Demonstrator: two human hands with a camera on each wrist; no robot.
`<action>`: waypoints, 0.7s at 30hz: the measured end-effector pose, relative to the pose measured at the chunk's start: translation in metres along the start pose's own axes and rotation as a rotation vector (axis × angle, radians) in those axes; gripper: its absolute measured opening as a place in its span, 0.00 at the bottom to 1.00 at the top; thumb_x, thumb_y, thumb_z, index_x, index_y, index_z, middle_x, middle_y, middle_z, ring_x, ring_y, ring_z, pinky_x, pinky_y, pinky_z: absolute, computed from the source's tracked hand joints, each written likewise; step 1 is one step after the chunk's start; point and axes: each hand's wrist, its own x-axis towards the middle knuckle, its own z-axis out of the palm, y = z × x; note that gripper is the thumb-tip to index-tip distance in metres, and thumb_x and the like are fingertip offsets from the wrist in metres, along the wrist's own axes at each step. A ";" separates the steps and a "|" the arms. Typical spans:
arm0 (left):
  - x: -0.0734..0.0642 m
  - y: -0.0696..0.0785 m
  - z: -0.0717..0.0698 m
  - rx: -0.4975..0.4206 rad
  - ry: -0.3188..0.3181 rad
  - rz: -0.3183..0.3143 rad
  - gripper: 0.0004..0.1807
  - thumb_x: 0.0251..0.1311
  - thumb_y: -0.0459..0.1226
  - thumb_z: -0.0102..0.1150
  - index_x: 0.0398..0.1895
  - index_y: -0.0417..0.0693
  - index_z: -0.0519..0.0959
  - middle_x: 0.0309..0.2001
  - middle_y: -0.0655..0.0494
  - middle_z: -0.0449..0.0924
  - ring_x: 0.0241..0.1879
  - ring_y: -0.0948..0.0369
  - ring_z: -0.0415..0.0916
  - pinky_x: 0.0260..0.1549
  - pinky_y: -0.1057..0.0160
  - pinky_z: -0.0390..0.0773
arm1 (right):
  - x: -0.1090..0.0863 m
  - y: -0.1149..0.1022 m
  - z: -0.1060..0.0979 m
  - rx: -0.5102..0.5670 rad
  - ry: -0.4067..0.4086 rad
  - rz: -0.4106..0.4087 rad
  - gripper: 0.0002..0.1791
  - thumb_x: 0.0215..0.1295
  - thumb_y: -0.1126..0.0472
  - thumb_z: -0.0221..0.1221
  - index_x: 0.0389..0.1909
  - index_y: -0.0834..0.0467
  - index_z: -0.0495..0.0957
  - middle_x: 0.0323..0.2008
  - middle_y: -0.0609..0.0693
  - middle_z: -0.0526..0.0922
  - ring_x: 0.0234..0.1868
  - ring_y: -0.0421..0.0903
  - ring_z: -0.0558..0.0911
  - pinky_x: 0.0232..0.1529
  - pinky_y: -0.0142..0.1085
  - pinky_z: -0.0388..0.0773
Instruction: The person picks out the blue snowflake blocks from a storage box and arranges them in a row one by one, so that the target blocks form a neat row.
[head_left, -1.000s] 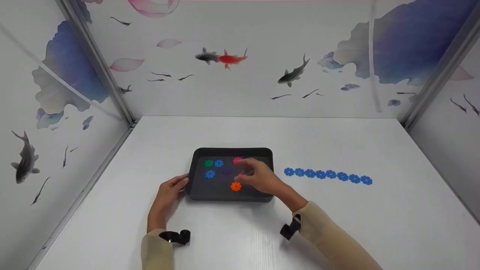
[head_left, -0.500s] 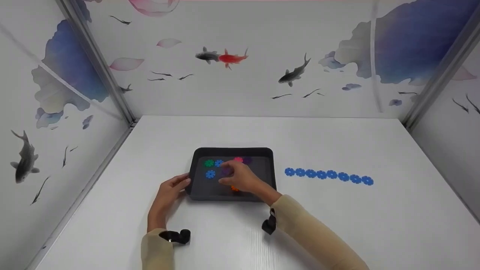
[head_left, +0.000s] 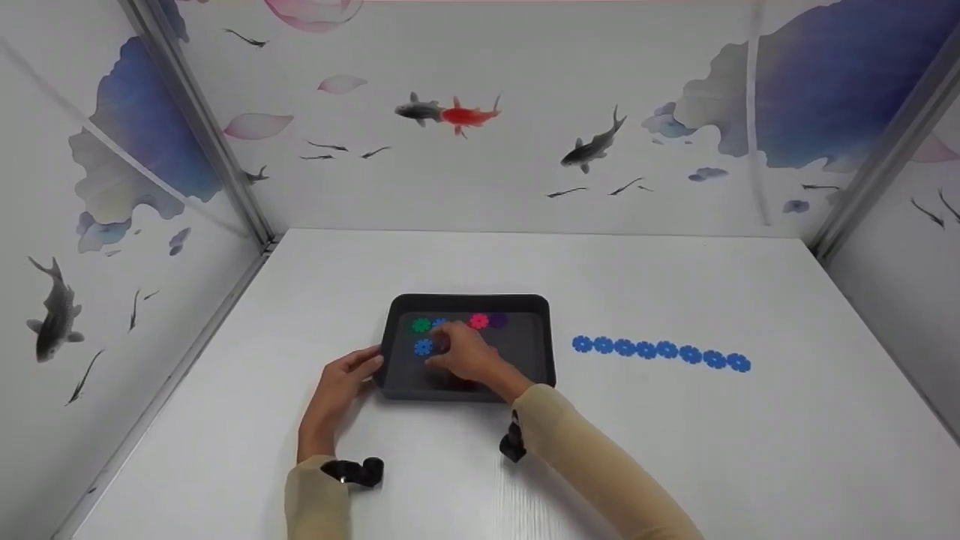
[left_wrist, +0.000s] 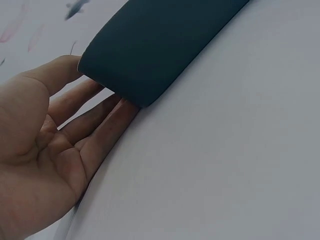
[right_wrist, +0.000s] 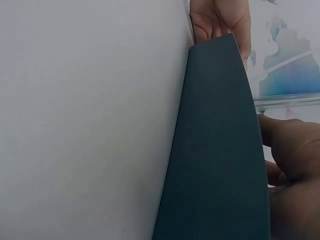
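A dark tray lies on the white table, holding several small notched plastic discs. My left hand grips its left side; in the left wrist view the thumb of that hand is at the tray's rim and its fingers reach under the corner. My right hand is inside the tray, thumb and fingers apart, close to a blue disc. A green disc, a second blue disc, a pink disc and a purple disc lie behind it. In the right wrist view the tray's wall hides the fingertips.
Right of the tray, several blue discs lie in a row on the table. White panels printed with fish and leaves stand at the back and both sides.
My right hand has moved left across the tray toward the blue discs, uncovering the pink and purple discs and covering the orange one. My left hand stays at the tray's side.
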 end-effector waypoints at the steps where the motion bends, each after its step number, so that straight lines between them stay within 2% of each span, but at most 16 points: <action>1: 0.000 0.000 0.000 -0.002 -0.002 0.002 0.27 0.69 0.46 0.60 0.67 0.46 0.74 0.70 0.44 0.72 0.69 0.49 0.70 0.71 0.49 0.69 | 0.002 0.001 0.000 0.001 0.000 0.004 0.26 0.63 0.60 0.68 0.61 0.61 0.77 0.52 0.57 0.80 0.52 0.50 0.80 0.57 0.45 0.81; 7: -0.001 0.001 -0.001 0.000 -0.003 0.005 0.28 0.69 0.46 0.60 0.68 0.46 0.74 0.71 0.45 0.71 0.70 0.49 0.69 0.70 0.49 0.69 | 0.012 0.002 0.003 0.027 0.001 0.043 0.23 0.63 0.60 0.68 0.58 0.62 0.78 0.51 0.56 0.81 0.51 0.49 0.80 0.58 0.43 0.81; 21: -0.001 0.001 0.000 -0.002 -0.006 0.008 0.28 0.69 0.45 0.60 0.68 0.45 0.73 0.71 0.44 0.70 0.70 0.48 0.68 0.71 0.48 0.69 | 0.023 0.002 0.008 0.002 -0.005 0.049 0.23 0.60 0.64 0.70 0.57 0.63 0.81 0.49 0.57 0.84 0.49 0.49 0.81 0.59 0.43 0.81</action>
